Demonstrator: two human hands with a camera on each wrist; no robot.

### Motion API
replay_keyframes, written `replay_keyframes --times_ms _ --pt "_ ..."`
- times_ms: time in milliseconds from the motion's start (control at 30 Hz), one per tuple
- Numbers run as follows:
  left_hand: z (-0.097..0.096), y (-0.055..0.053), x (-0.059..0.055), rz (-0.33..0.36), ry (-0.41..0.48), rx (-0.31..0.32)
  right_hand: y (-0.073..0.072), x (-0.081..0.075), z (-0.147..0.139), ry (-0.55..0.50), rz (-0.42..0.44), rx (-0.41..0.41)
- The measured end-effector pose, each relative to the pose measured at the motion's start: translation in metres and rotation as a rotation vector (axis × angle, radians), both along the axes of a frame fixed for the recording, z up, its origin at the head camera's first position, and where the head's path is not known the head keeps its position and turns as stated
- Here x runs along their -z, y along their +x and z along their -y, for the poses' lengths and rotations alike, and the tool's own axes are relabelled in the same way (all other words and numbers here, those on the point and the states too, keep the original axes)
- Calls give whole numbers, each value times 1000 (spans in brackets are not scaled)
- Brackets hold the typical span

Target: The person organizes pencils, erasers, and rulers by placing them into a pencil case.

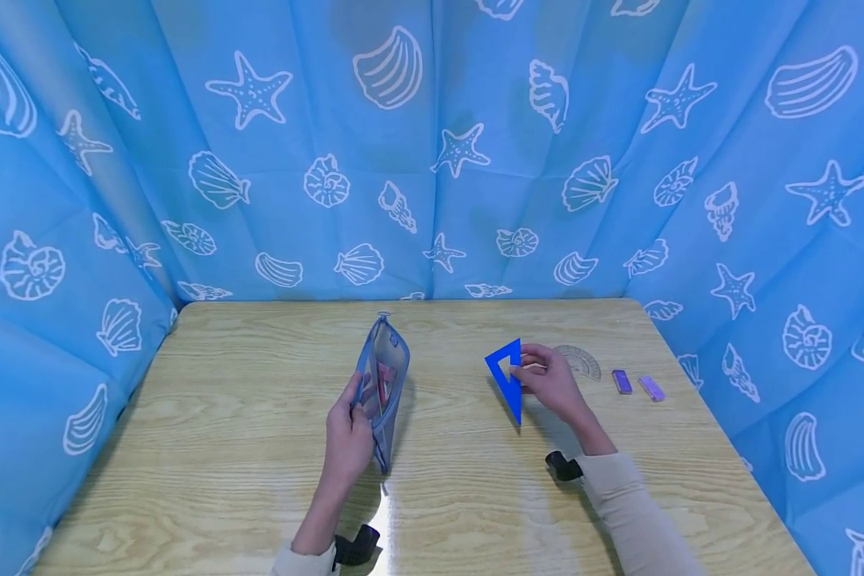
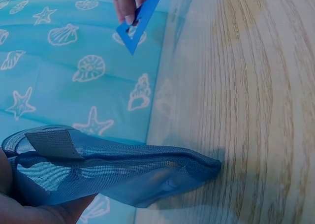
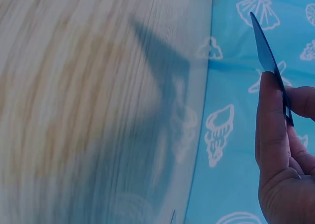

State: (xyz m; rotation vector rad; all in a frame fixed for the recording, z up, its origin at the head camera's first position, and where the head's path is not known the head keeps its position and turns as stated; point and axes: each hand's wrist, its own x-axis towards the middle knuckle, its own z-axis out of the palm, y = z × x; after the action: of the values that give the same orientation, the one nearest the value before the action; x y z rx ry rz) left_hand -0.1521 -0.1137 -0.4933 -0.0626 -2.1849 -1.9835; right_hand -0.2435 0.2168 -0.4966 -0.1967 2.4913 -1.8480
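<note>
My left hand grips a blue-grey mesh zipper pouch by its side, above the middle of the table. The pouch mouth gapes upward, and something pink and red shows inside. To the right, my right hand pinches a blue set square between thumb and fingers, raised off the table and apart from the pouch. In the left wrist view the pouch fills the lower part, with the set square beyond. The right wrist view catches the set square nearly edge-on.
Behind the right hand lies a clear protractor, partly hidden by it. Farther right are a dark purple small block and a lighter purple one. Blue shell-print curtains border the wooden table at the back and sides.
</note>
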Motion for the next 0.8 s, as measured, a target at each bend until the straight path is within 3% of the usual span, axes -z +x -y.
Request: replay_keyframes --times_ms 367,800 --pt "0 0 0 -5 15 3 -1 1 19 -13 -6 -11" --pt "0 1 1 -24 14 -2 0 -9 41 -46 3 -35"
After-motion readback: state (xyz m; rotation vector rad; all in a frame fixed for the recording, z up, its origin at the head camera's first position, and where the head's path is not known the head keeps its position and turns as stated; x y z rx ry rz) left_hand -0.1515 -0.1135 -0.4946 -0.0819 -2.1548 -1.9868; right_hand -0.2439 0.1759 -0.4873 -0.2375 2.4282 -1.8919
